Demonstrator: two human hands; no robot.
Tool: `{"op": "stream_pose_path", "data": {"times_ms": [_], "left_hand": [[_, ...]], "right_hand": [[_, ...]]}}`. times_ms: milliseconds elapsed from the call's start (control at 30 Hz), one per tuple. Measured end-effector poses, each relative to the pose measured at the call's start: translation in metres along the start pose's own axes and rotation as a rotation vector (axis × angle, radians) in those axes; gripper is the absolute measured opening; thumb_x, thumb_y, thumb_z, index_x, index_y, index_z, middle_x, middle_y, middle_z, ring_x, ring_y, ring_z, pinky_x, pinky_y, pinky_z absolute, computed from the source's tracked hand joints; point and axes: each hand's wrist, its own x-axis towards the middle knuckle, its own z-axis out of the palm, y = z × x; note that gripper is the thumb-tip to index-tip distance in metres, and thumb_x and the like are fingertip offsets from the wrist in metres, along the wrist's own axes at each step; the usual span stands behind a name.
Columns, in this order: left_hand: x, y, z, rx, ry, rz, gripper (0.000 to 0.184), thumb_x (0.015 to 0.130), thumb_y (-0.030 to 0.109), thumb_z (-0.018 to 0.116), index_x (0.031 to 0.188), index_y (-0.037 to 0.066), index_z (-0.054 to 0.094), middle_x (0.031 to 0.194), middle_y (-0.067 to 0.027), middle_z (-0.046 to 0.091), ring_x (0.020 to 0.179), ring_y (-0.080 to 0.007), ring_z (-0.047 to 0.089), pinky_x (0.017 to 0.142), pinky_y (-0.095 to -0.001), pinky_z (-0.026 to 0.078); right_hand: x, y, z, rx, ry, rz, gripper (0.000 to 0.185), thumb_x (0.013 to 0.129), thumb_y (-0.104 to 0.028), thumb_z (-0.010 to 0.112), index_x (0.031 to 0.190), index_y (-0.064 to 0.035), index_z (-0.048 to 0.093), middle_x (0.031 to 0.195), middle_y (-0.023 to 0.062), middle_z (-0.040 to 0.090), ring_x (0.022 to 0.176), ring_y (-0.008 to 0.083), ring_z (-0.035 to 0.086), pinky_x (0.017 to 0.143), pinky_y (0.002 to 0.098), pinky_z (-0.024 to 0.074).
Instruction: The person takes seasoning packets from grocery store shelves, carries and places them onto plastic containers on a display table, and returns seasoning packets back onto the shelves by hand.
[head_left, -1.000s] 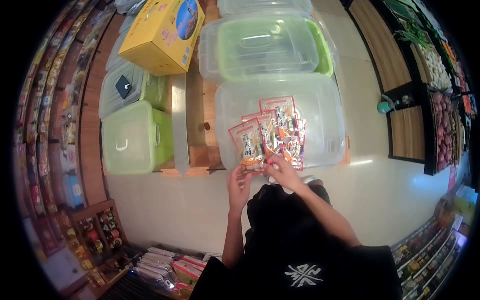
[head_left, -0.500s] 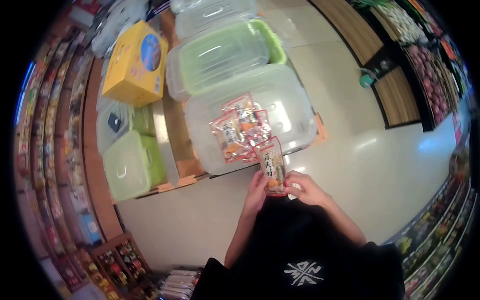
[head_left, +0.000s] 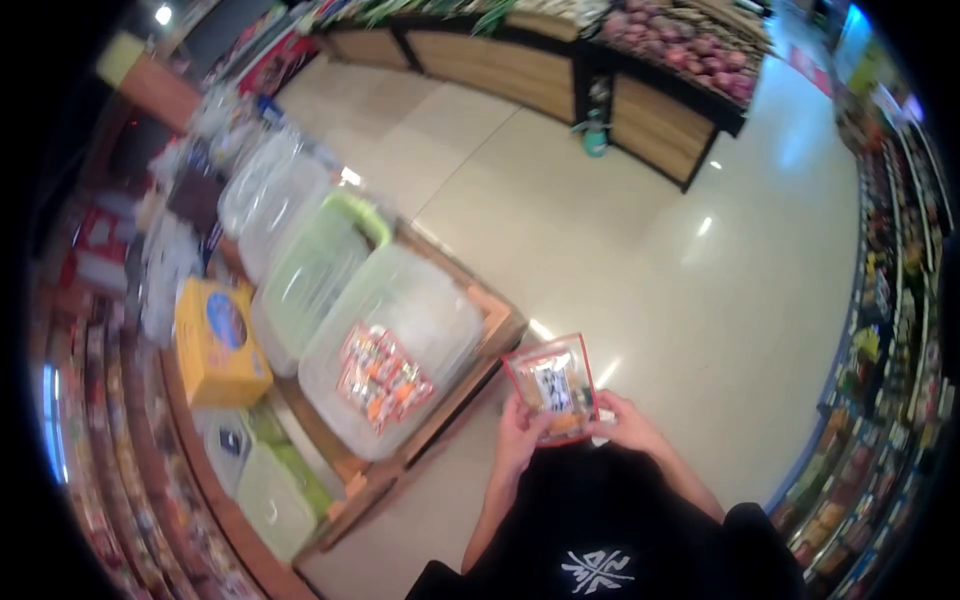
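Observation:
Close to my chest, a clear snack packet with a red border (head_left: 556, 388) is held between both hands. My left hand (head_left: 518, 432) is closed on its lower left side. The packet's right edge is gripped by my right hand (head_left: 628, 424), where a small white item (head_left: 601, 428), too small to name, also shows at the fingers. To the left, several similar red-and-clear snack packets (head_left: 384, 378) lie in a loose pile on a translucent plastic lid (head_left: 440, 290).
The lid rests on a wooden display stand (head_left: 425, 450). Green storage boxes (head_left: 310, 270) and a yellow carton (head_left: 213, 340) stand farther left. Onions (head_left: 680, 45) fill a produce stand ahead, with a green bottle (head_left: 594, 138) beside it. Stocked shelves (head_left: 890, 330) line the right.
My view has swung to the right, so the stand and boxes now appear farther left. The packet has come away from over the lid's edge and is above the floor, still in both hands.

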Motion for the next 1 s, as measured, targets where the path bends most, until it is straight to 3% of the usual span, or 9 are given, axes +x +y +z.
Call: {"op": "stream_pose_path", "data": {"times_ms": [33,167,267,433,567,767,867,1000], "left_hand": [[0.004,-0.004,0.013,0.071,-0.048,0.001,0.035,0.081,-0.006,0.058,0.110,0.004,0.041,0.112,-0.0118,0.056,0.103,-0.0175,0.055,0.089,-0.0315,0.046],[0.020,-0.034,0.063,0.147,-0.281,-0.017,0.034,0.081,-0.008,0.059,0.109,0.001,0.042,0.112,-0.0117,0.055,0.104,-0.0167,0.054,0.093,-0.0314,0.043],[0.036,-0.054,0.088,0.207,-0.445,-0.041,0.039,0.080,-0.004,0.062,0.114,0.000,0.042,0.113,-0.0119,0.055,0.107,-0.0168,0.052,0.093,-0.0289,0.041],[0.051,-0.064,0.137,0.327,-0.658,-0.110,0.036,0.080,-0.003,0.063,0.111,0.000,0.043,0.110,-0.0102,0.055,0.105,-0.0161,0.052,0.094,-0.0291,0.040],[0.051,-0.065,0.182,0.368,-0.771,-0.242,0.035,0.080,-0.003,0.063,0.109,0.000,0.043,0.109,-0.0093,0.055,0.104,-0.0161,0.052,0.093,-0.0284,0.041],[0.065,-0.082,0.207,0.497,-0.856,-0.377,0.041,0.090,0.009,0.054,0.127,-0.001,0.039,0.119,-0.0102,0.054,0.104,-0.0142,0.054,0.088,-0.0291,0.046],[0.079,-0.088,0.212,0.617,-0.862,-0.463,0.043,0.088,0.013,0.059,0.124,-0.002,0.044,0.111,-0.0093,0.059,0.099,-0.0139,0.055,0.087,-0.0279,0.045],[0.093,-0.093,0.244,0.581,-0.883,-0.504,0.037,0.087,0.015,0.062,0.118,-0.002,0.051,0.107,-0.0085,0.060,0.093,-0.0136,0.058,0.082,-0.0277,0.048]], "right_hand": [[-0.008,0.001,-0.013,-0.137,-0.008,-0.032,0.038,0.078,-0.020,0.072,0.110,-0.0032,0.057,0.099,0.0087,0.062,0.095,0.0132,0.054,0.086,0.0298,0.0428],[-0.045,0.017,-0.046,0.030,0.074,0.030,0.032,0.077,-0.018,0.073,0.101,-0.0004,0.061,0.080,0.0020,0.065,0.070,0.0070,0.056,0.063,0.0240,0.0472],[-0.067,0.043,-0.069,0.097,0.178,0.150,0.033,0.077,-0.010,0.071,0.106,0.0011,0.059,0.094,0.0070,0.064,0.083,0.0111,0.060,0.072,0.0265,0.0511],[-0.104,0.036,-0.093,0.120,0.370,0.072,0.032,0.077,-0.008,0.070,0.106,0.0016,0.058,0.093,0.0073,0.064,0.081,0.0114,0.061,0.071,0.0256,0.0518],[-0.124,0.039,-0.101,0.283,0.579,-0.020,0.050,0.070,-0.018,0.078,0.111,-0.0002,0.056,0.102,0.0085,0.063,0.092,0.0146,0.059,0.084,0.0307,0.0471],[-0.141,0.029,-0.120,0.202,0.628,0.037,0.050,0.071,-0.017,0.075,0.113,-0.0016,0.054,0.101,0.0084,0.063,0.090,0.0152,0.060,0.080,0.0306,0.0487],[-0.142,0.028,-0.131,0.174,0.575,0.070,0.050,0.072,-0.017,0.075,0.114,-0.0012,0.052,0.100,0.0084,0.063,0.091,0.0159,0.059,0.081,0.0307,0.0485],[-0.137,0.038,-0.154,0.166,0.689,-0.092,0.043,0.072,-0.017,0.075,0.108,-0.0019,0.058,0.096,0.0072,0.065,0.088,0.0143,0.060,0.078,0.0299,0.0500]]}}
